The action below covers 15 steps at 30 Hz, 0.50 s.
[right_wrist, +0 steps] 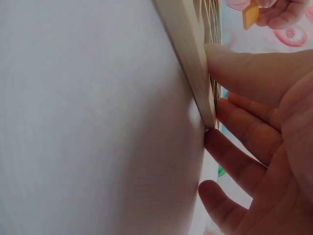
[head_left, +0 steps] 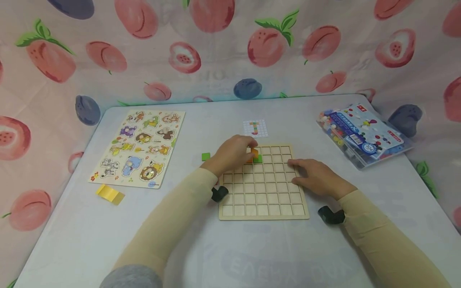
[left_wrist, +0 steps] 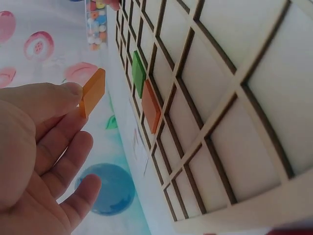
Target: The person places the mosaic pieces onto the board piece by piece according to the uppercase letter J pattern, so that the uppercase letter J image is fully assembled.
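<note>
My left hand (head_left: 233, 152) pinches a thin orange square tile (left_wrist: 93, 93) between thumb and fingertips, raised above the wooden grid board (head_left: 266, 199). Two tiles sit side by side in cells near the board's far edge: a green tile (left_wrist: 138, 74) and a red-orange tile (left_wrist: 151, 107). At the board's right edge rests my right hand (head_left: 318, 177), its thumb and fingertips touching the wooden frame (right_wrist: 188, 58), nothing gripped. Beyond the board lies a small pattern card (head_left: 255, 128) printed with coloured squares. A loose green tile (head_left: 205, 156) is on the table left of the board.
An animal puzzle board (head_left: 124, 162) lies at the left, with a yellow piece (head_left: 109, 194) near its front edge. At the back right is a clear plastic box (head_left: 363, 136) of colourful small parts. A fruit-patterned cloth (head_left: 216, 76) hangs behind the white table (head_left: 201, 256).
</note>
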### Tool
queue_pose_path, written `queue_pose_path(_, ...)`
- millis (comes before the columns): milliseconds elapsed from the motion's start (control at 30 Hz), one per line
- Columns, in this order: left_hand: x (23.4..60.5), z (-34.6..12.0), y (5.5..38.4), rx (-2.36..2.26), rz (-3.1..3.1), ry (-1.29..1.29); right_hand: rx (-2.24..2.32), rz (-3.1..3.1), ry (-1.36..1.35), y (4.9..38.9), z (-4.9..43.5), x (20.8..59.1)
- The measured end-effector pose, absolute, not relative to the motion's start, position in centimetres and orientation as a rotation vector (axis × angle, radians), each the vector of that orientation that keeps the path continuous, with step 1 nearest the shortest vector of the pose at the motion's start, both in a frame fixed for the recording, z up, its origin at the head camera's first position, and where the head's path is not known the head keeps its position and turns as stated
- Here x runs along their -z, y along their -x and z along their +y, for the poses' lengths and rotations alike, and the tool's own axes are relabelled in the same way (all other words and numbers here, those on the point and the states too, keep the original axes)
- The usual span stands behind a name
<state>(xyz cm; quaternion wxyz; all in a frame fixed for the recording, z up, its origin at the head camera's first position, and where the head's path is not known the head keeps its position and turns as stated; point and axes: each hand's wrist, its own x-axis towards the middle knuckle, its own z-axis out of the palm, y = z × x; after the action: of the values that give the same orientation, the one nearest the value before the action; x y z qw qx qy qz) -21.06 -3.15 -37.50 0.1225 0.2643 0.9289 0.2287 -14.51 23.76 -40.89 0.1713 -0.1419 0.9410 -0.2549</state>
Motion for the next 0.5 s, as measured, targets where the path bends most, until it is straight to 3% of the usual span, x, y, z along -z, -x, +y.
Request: queue_pose_path(500, 38.5, -0.9, 21.4, -0.559, 2.716, -0.857, 0.701, 2.674, 0.386, 14.7, 23.8, 40.9)
